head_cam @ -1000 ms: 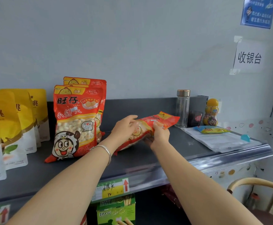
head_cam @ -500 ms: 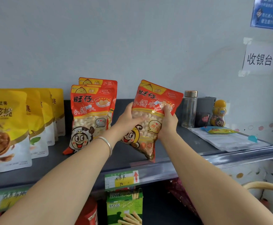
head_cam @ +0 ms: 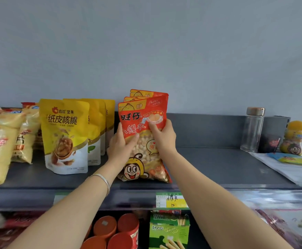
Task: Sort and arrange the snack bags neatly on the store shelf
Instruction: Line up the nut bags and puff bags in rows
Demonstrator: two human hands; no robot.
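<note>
A red snack bag (head_cam: pixel 143 164) with a cartoon face stands upright on the dark shelf (head_cam: pixel 209 166), directly in front of two matching red bags (head_cam: pixel 147 93) whose tops show behind it. My left hand (head_cam: pixel 120 144) grips its left edge and my right hand (head_cam: pixel 162 137) grips its right edge near the top. Left of them stands a row of yellow walnut bags (head_cam: pixel 66 135). Further left lie pale yellow chip bags (head_cam: pixel 1 146), leaning and untidy.
At the shelf's right end are a clear bottle (head_cam: pixel 253 129), a dark box (head_cam: pixel 274 133), a yellow figure jar (head_cam: pixel 294 137) and a flat plastic packet (head_cam: pixel 290 169). Below the shelf edge with its price tag (head_cam: pixel 171 200) sit red cans (head_cam: pixel 116 230) and a green box (head_cam: pixel 169 229).
I lifted the red bag from lying flat, turned it upright, and carried it left to stand in front of the other two red bags. The view has shifted left.
</note>
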